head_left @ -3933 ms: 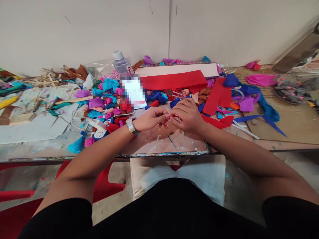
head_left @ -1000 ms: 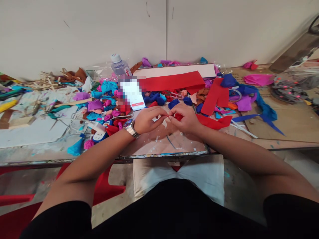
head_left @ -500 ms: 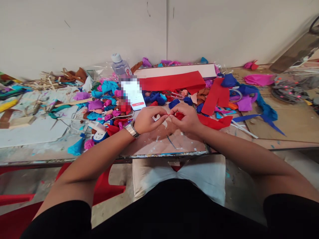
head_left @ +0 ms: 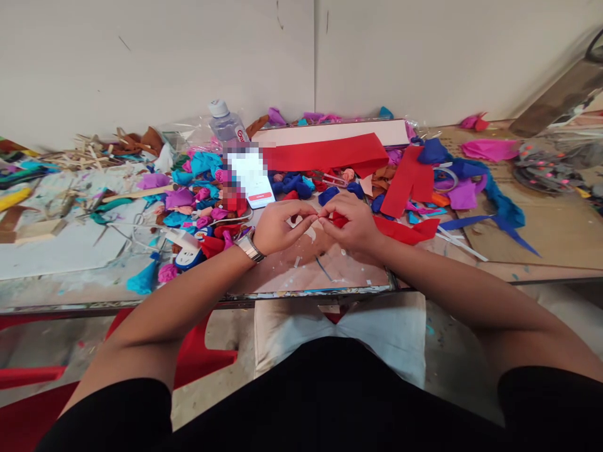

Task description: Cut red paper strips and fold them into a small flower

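Fingertip to fingertip, my left hand and my right hand meet above the table's front part, both closed in a pinch. A strip of red crepe paper shows under the curled fingers of my right hand. Its thin end runs between the fingertips of both hands, mostly hidden by them. Another stretch of red paper lies behind my right wrist; I cannot tell whether it joins the held strip. A lit phone lies just beyond my left hand.
Behind the hands lie wide red paper strips and a heap of crumpled coloured paper pieces. A water bottle stands by the wall. At left are a power strip and cable. A tape roll and cardboard are at right.
Both hands stay in nearly the same place, still pinching the red paper. Only slight finger movement shows.
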The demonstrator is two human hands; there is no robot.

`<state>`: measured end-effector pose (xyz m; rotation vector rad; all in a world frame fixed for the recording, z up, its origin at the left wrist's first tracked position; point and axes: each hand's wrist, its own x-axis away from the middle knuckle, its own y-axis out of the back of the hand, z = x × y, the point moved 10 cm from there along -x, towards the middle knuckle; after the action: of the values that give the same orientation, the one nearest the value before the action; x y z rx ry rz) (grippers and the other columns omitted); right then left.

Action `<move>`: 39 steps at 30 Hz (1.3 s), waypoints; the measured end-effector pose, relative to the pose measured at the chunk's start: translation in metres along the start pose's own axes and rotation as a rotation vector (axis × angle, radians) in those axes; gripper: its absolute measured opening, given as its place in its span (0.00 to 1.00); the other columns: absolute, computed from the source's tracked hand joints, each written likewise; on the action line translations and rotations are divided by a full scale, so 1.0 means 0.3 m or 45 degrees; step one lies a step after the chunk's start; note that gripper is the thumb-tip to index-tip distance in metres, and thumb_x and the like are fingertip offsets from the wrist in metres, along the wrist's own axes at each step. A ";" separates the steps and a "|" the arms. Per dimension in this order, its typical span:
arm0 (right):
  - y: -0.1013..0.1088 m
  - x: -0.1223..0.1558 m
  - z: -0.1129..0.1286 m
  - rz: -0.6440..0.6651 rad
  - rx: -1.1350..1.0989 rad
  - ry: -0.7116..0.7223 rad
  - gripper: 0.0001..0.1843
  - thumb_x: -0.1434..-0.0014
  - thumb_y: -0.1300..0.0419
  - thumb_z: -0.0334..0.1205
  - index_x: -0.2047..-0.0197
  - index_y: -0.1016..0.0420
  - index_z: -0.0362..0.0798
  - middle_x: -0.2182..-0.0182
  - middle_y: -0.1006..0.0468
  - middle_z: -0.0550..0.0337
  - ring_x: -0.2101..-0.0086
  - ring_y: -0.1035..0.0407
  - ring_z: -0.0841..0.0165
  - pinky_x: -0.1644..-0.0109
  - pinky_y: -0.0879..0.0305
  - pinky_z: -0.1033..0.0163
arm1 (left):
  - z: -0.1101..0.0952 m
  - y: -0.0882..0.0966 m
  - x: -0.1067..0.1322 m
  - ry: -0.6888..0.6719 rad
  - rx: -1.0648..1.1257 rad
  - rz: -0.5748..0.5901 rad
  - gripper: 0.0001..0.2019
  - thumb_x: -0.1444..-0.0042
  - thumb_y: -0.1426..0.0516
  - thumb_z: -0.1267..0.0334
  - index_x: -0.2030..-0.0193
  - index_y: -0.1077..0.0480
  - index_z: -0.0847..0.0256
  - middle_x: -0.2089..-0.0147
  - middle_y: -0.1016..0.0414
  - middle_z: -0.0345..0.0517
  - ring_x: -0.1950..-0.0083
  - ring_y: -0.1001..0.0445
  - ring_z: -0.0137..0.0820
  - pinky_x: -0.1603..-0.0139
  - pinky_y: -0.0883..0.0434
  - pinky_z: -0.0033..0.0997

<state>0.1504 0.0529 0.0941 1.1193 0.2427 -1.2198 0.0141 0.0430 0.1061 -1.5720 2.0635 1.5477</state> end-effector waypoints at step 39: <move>0.032 0.012 0.002 -0.121 -0.017 -0.015 0.05 0.35 0.32 0.43 0.59 0.18 0.52 0.63 0.14 0.59 0.60 0.23 0.61 0.51 0.30 0.54 | -0.001 0.006 0.024 -0.169 -0.169 -0.105 0.12 0.29 0.41 0.59 0.49 0.18 0.62 0.54 0.13 0.52 0.56 0.14 0.33 0.55 0.21 0.29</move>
<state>0.1594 0.0493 0.0972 1.0992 0.2971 -1.3066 0.0095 0.0381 0.1029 -1.5292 1.8393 1.7396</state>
